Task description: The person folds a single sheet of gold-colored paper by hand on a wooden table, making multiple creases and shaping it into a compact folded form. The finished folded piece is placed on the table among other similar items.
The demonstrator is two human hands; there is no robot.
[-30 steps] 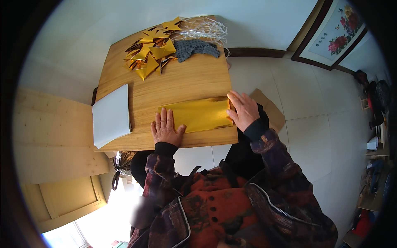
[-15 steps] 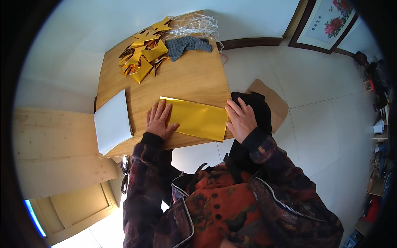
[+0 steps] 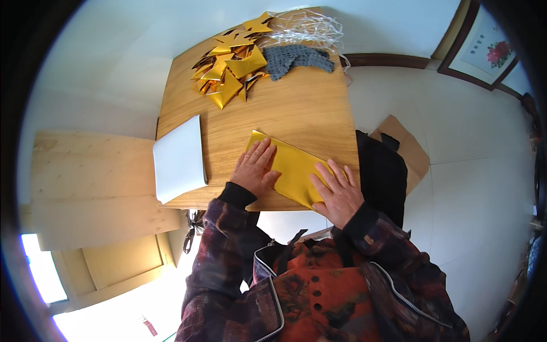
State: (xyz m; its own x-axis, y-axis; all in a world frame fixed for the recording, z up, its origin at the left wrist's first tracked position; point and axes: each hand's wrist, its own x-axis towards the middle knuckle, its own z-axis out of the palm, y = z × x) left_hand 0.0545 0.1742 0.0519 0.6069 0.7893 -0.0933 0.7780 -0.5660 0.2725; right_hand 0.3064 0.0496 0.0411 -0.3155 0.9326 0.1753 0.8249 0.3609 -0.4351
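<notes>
- Gold sheet (image 3: 296, 165) lies slantwise at the table's (image 3: 296, 117) near side, under both my hands.
- Left hand (image 3: 255, 167): flat on its left end, fingers together, clasping nothing; seemingly steadying it.
- Right hand (image 3: 339, 194): fingers spread over the right end, likely pressing; no pinch seen.
- Sheet's near corner reaches the table edge, leaving little margin there.
- More room beyond: wood stretches toward the gold stars (image 3: 231, 68); white paper stack (image 3: 179, 159) bounds the left.
</notes>
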